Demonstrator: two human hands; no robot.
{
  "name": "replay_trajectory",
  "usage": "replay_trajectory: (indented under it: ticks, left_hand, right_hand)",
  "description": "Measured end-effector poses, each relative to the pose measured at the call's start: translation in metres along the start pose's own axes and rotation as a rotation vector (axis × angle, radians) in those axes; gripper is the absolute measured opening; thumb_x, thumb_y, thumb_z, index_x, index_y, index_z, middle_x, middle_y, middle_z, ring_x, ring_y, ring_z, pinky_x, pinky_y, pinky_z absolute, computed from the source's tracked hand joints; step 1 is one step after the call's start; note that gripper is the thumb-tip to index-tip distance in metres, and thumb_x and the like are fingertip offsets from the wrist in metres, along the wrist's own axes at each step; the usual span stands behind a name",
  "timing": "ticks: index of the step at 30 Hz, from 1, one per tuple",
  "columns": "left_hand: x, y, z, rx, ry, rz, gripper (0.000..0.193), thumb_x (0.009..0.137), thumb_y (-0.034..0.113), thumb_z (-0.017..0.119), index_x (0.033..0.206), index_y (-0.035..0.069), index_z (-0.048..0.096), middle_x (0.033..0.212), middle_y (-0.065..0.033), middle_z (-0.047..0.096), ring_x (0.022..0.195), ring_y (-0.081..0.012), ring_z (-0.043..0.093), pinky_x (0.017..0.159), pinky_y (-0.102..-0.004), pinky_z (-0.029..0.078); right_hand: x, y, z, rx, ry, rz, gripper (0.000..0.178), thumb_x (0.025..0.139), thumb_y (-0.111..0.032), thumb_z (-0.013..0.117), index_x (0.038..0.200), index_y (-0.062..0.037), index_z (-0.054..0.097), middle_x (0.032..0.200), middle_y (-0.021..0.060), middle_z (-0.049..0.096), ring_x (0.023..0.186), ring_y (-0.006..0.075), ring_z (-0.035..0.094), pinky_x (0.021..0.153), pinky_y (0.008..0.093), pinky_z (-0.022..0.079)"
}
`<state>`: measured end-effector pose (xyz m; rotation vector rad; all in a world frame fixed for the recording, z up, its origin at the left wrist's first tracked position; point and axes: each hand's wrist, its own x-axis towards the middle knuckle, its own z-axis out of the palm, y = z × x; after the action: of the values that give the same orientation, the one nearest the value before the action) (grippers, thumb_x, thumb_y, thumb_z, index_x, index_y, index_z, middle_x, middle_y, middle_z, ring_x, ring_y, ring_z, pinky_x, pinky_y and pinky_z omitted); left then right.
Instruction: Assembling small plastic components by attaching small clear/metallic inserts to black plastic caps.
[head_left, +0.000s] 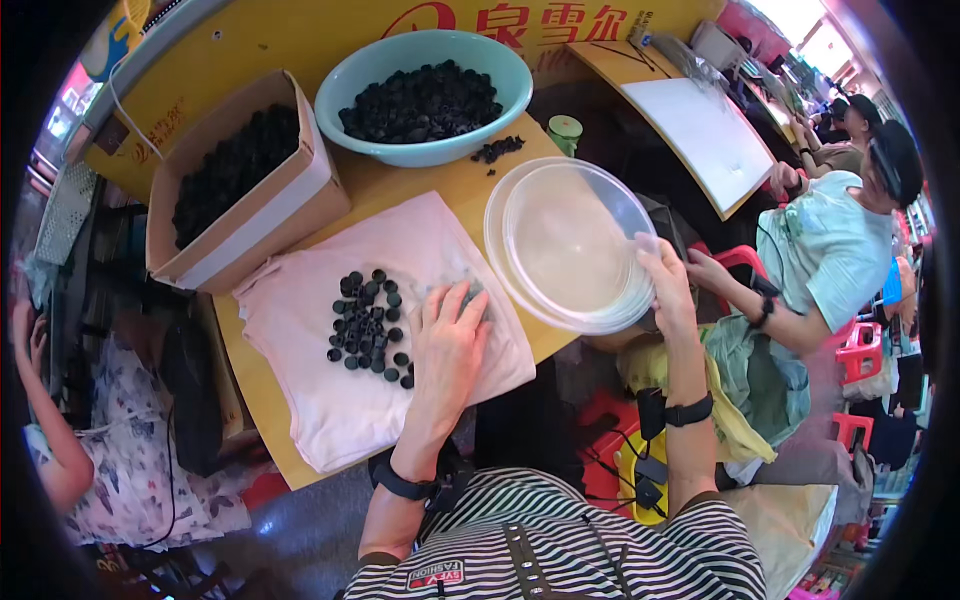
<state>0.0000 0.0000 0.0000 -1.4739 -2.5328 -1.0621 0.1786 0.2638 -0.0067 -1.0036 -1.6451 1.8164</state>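
Centre-left of frame: black caps (368,322) loose on pink cloth (300,330). Left hand (447,345) flat beside them, fingers spread; a sweep could scatter them. Right hand (668,290) pinches clear basin (570,245) rim overhanging table edge; may tip.

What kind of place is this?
Probably a small shared workshop for hand-sorting parts: a teal plastic basin and an open cardboard box full of small black caps, and another seated person beside the yellow wooden table.
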Motion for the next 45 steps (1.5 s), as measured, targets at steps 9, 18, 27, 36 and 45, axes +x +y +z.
replay_trajectory:
  ticks: [9, 18, 27, 36, 45]
  left_hand:
    - [0.005, -0.004, -0.007, -0.074, 0.059, -0.089, 0.019, 0.078, -0.002, 0.064, 0.097, 0.002, 0.066, 0.106, -0.0109, 0.061, 0.101, -0.0299, 0.056, 0.085, -0.0367, 0.047]
    - [0.003, -0.013, -0.020, -0.164, 0.104, -0.132, 0.016, 0.080, -0.004, 0.064, 0.095, 0.002, 0.065, 0.103, -0.0121, 0.063, 0.090, -0.0278, 0.062, 0.077, -0.0335, 0.051]
    - [-0.008, -0.018, -0.026, -0.154, 0.078, -0.098, 0.012, 0.081, -0.001, 0.065, 0.093, 0.001, 0.065, 0.105, -0.0113, 0.064, 0.092, -0.0261, 0.062, 0.076, -0.0318, 0.051]
    - [-0.022, -0.016, -0.032, -0.116, 0.043, -0.091, 0.025, 0.077, 0.002, 0.067, 0.102, 0.003, 0.065, 0.116, -0.0120, 0.059, 0.106, -0.0294, 0.055, 0.087, -0.0362, 0.047]
    - [-0.056, -0.021, -0.079, -0.132, 0.161, -0.297, 0.017, 0.082, 0.000, 0.066, 0.099, 0.001, 0.066, 0.102, -0.0113, 0.063, 0.091, -0.0261, 0.061, 0.078, -0.0330, 0.049]
  right_hand:
    - [0.013, -0.005, 0.026, -0.108, 0.067, -0.104, 0.029, 0.089, -0.010, 0.057, 0.115, 0.0013, 0.058, 0.096, 0.0042, 0.064, 0.086, 0.0069, 0.059, 0.074, 0.0228, 0.048]
    - [0.031, -0.018, 0.022, -0.568, 0.230, -0.293, 0.042, 0.088, -0.026, 0.065, 0.119, 0.0010, 0.058, 0.102, 0.0113, 0.066, 0.090, 0.0164, 0.062, 0.082, 0.0296, 0.048]
    - [-0.044, -0.054, 0.101, -0.734, 0.086, -0.677, 0.014, 0.081, -0.005, 0.065, 0.094, -0.0049, 0.064, 0.090, 0.0088, 0.065, 0.071, 0.0216, 0.063, 0.056, 0.0308, 0.049]
    - [-0.067, -0.016, 0.190, -1.104, -0.199, -0.580, 0.017, 0.084, -0.012, 0.064, 0.100, -0.0082, 0.063, 0.090, 0.0109, 0.064, 0.076, 0.0310, 0.064, 0.065, 0.0389, 0.050]
    - [-0.059, -0.024, 0.205, -0.908, -0.184, -0.713, 0.009, 0.083, -0.012, 0.062, 0.089, -0.0074, 0.057, 0.084, 0.0111, 0.061, 0.074, 0.0318, 0.064, 0.062, 0.0401, 0.051]
